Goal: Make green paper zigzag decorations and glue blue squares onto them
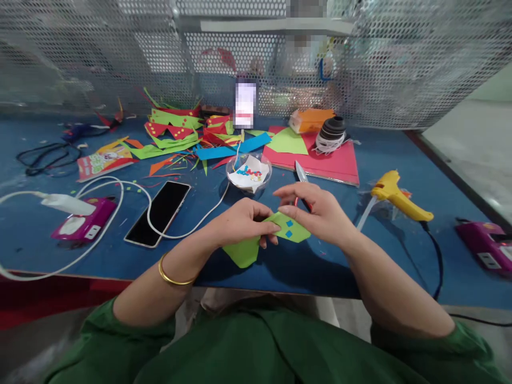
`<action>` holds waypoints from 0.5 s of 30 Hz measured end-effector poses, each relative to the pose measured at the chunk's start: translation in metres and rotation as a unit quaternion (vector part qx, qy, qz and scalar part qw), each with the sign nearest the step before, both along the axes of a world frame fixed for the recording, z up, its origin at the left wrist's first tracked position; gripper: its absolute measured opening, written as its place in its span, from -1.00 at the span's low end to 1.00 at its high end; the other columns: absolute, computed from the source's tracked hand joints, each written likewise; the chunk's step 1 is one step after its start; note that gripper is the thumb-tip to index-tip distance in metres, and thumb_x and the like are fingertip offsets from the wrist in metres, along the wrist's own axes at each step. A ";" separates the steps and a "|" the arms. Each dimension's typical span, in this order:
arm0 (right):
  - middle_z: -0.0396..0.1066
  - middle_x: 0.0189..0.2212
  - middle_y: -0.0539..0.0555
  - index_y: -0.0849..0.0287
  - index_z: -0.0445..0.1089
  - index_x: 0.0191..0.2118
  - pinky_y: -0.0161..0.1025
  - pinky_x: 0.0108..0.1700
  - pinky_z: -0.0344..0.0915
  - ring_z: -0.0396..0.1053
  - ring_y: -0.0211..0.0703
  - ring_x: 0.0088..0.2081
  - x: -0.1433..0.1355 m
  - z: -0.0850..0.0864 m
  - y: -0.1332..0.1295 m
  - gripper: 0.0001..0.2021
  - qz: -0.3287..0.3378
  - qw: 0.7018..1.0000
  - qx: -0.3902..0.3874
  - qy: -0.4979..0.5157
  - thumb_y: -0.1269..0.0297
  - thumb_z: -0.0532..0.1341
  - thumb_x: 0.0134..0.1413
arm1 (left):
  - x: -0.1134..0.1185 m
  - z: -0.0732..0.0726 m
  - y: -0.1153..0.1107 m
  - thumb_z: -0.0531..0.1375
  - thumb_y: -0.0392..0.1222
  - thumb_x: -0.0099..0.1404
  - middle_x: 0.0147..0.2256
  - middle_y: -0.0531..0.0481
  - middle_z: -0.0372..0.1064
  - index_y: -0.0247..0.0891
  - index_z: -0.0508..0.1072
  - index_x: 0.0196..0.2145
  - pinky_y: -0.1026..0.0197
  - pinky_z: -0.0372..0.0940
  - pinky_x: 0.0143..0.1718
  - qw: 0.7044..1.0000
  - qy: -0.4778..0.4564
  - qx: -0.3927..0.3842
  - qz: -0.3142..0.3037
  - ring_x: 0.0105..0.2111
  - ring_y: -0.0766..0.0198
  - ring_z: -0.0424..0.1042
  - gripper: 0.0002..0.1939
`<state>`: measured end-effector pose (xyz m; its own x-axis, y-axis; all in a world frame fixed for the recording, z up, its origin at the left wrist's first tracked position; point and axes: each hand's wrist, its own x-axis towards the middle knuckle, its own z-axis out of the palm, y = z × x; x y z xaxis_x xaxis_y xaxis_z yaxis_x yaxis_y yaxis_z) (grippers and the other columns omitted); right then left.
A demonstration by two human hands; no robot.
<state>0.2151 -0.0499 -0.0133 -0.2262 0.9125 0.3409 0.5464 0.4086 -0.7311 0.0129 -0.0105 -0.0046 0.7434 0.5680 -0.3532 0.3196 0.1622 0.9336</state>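
Observation:
A green paper piece (pixel 244 253) with two blue diamonds on its right part is held above the table's front edge. My left hand (pixel 245 223) is closed on its middle, thumb on top and fingers behind. Over the paper's right end is my right hand (pixel 311 209), thumb and fingers bent near its upper edge; whether its fingertips press on the paper is hard to tell. Beyond the hands, a clear bowl (pixel 248 172) holds white paper with small blue and red bits. Scissors (pixel 301 173) lie partly hidden behind my right hand.
A black phone (pixel 159 213) and white cable lie left, beside a purple socket box (pixel 85 220). At right are a yellow glue gun (pixel 396 196) and another purple box (pixel 485 245). Behind are coloured paper masks (pixel 170 128), red sheets (pixel 336 165), a black cord spool (pixel 331 134) and mesh.

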 end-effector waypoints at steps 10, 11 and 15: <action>0.43 -0.45 -0.03 0.14 0.54 -0.20 -0.25 -0.36 0.22 0.30 -0.26 -0.43 0.016 0.005 0.009 -0.79 -0.058 0.985 -0.084 0.136 0.20 0.31 0.03 | -0.023 0.013 0.022 0.34 -0.09 0.20 -0.31 -0.03 0.57 -0.20 0.62 -0.25 0.30 0.35 -0.30 0.951 -0.144 0.128 0.241 -0.32 0.30 0.51 -0.81; 0.40 -0.46 -0.04 0.15 0.54 -0.21 -0.27 -0.38 0.20 0.27 -0.28 -0.44 0.019 0.007 0.009 -0.78 -0.076 0.979 -0.084 0.171 0.20 0.32 0.01 | -0.025 0.014 0.025 0.34 -0.08 0.19 -0.38 -0.01 0.53 -0.21 0.61 -0.31 0.33 0.32 -0.37 0.931 -0.168 0.131 0.295 -0.41 0.34 0.47 -0.83; 0.34 -0.51 -0.06 0.14 0.55 -0.22 -0.30 -0.46 0.14 0.23 -0.30 -0.49 0.028 0.014 0.010 -0.75 -0.134 0.942 -0.081 0.297 0.18 0.37 -0.06 | -0.024 0.019 0.028 0.40 -0.14 0.06 -0.56 0.06 0.39 -0.28 0.58 -0.46 0.38 0.11 -0.62 0.893 -0.189 0.096 0.397 -0.63 0.47 0.25 -0.84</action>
